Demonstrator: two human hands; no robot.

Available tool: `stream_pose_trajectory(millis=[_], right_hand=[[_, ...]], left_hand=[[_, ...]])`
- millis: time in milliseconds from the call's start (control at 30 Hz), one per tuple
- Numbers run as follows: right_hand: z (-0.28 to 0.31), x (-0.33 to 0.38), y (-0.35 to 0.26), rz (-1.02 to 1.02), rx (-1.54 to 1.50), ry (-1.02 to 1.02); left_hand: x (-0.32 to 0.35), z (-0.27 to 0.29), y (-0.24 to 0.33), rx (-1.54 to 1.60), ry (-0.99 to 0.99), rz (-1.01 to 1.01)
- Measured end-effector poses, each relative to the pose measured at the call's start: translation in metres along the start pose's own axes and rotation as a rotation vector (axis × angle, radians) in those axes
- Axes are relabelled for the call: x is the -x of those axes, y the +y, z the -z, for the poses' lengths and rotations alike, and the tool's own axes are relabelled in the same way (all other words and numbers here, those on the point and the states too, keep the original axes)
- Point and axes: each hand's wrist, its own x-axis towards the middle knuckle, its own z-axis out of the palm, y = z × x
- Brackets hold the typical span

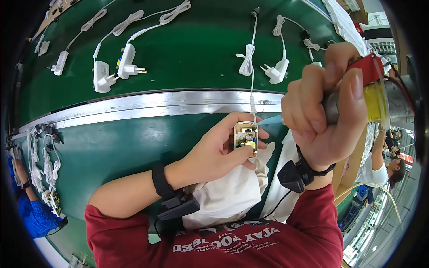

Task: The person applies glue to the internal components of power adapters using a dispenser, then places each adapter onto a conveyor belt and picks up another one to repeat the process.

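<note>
My left hand (216, 154) holds an open white charger half (246, 137) with its circuit board showing; a white cable (252, 96) runs up from it across the metal rail. My right hand (324, 118) is closed around a grey tool (331, 109) with a red and yellow part (373, 85) at its top, held just right of the charger. A light blue tip (271, 119) pokes out from under the right hand toward the charger. Both wrists wear black straps. A white cloth (232, 192) lies under my hands.
A green belt (187, 49) beyond the metal rail (147, 105) carries several white plug chargers (105, 76) with coiled cables. More white cables (42, 165) hang at the left by a person in blue (31, 210). Another person (380, 165) works at the right.
</note>
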Motion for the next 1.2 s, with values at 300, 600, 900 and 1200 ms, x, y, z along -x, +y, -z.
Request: stream_pose_trajectory(millis=[300, 600, 900, 1200], right_hand=[[-0.013, -0.002, 0.005, 0.022, -0.021, -0.002], [-0.022, -0.004, -0.004, -0.003, 0.1, -0.04], [-0.045, 0.003, 0.002, -0.113, -0.292, 0.043], [-0.053, 0.001, 0.004, -0.134, -0.23, 0.047]], left_hand=[[0.006, 0.006, 0.008, 0.101, 0.02, 0.007], [0.011, 0.014, 0.013, 0.111, 0.077, 0.053], [0.015, 0.031, 0.021, 0.196, 0.157, 0.006], [0.02, 0.035, 0.023, 0.212, 0.158, -0.008]])
